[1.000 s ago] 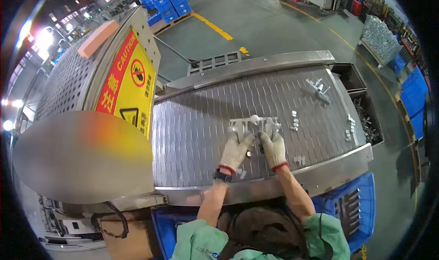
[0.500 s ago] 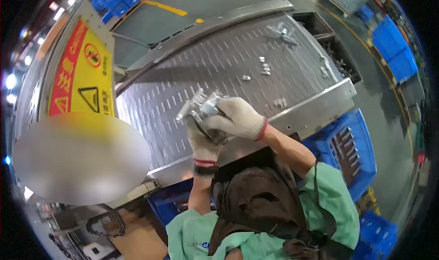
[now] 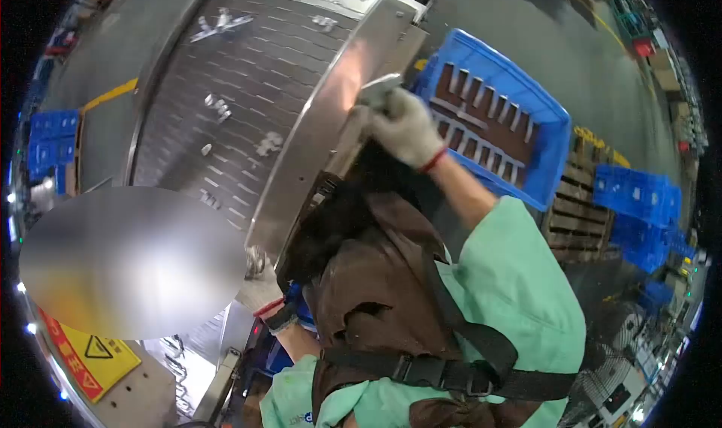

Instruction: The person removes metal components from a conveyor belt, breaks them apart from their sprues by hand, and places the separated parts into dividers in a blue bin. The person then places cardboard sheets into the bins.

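Note:
My right hand (image 3: 410, 129), in a white knit glove with a red cuff, is closed on a silver metal part (image 3: 381, 88). It is beside the conveyor's metal side rail (image 3: 323, 119), close to the near corner of a blue crate (image 3: 553, 153). Metal parts stand in rows on brown sheeting inside that crate. My left hand (image 3: 262, 286), also gloved, is low at the conveyor's near edge. A blurred oval covers part of it and its fingers are hidden. Something shiny and metallic (image 3: 256, 261) shows right above it.
Small metal pieces (image 3: 218, 107) and a branched metal piece (image 3: 220, 25) lie on the slatted conveyor (image 3: 293, 48). Wooden pallets (image 3: 575, 225) and stacked blue crates (image 3: 635, 195) stand at the right. A yellow and red warning sign (image 3: 90, 356) is at lower left.
The view has turned toward the blue crate. My hands, together over the conveyor before, have separated: the right moved with a metal part toward the crate, the left stayed back at the conveyor.

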Demonstrator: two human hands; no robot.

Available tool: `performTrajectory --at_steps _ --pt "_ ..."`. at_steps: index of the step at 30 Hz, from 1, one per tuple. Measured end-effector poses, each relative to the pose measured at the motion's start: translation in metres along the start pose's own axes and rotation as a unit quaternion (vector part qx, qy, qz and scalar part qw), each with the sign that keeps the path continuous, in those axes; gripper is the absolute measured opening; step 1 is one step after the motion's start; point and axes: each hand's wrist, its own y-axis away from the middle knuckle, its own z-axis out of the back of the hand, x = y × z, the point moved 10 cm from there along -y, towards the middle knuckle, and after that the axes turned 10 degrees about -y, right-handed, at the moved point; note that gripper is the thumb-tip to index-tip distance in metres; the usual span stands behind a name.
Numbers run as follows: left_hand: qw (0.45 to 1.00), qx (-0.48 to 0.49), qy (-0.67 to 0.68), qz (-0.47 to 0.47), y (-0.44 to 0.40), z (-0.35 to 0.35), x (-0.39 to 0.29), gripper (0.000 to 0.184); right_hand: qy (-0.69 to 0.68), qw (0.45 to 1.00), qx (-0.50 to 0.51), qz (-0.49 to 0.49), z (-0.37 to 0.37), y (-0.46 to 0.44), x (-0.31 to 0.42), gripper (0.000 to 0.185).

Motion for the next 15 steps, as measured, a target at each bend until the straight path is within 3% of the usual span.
performTrajectory --at_steps 1,3,4,7,10,15 --pt "0.999 -0.026 -0.019 0.001 0.006 -0.001 0.007 0.048 0.177 0.984 -0.023 -0.025 0.057 -0.001 -0.01 0.046" --pt "0.996 -0.076 -0.053 0.001 0.023 -0.018 0.021 0.048 0.33 0.936 -0.055 -0.108 0.156 -0.002 -0.081 0.038" --pt "0.985 -0.146 -0.09 -0.001 0.035 -0.02 0.031 0.044 0.389 0.906 -0.088 -0.141 0.207 0.01 -0.113 0.037" --pt "0.989 -0.078 -0.119 0.033 0.041 -0.042 0.055 0.044 0.519 0.796 -0.096 -0.297 0.336 0.044 -0.236 0.039" --pt "0.968 -0.21 -0.14 0.017 0.069 -0.079 0.067 0.049 0.558 0.731 -0.016 -0.392 0.391 0.077 -0.289 0.035" --pt "0.959 -0.191 -0.211 0.016 0.067 -0.104 0.084 0.054 0.551 0.743 0.032 -0.378 0.404 0.088 -0.349 0.03"
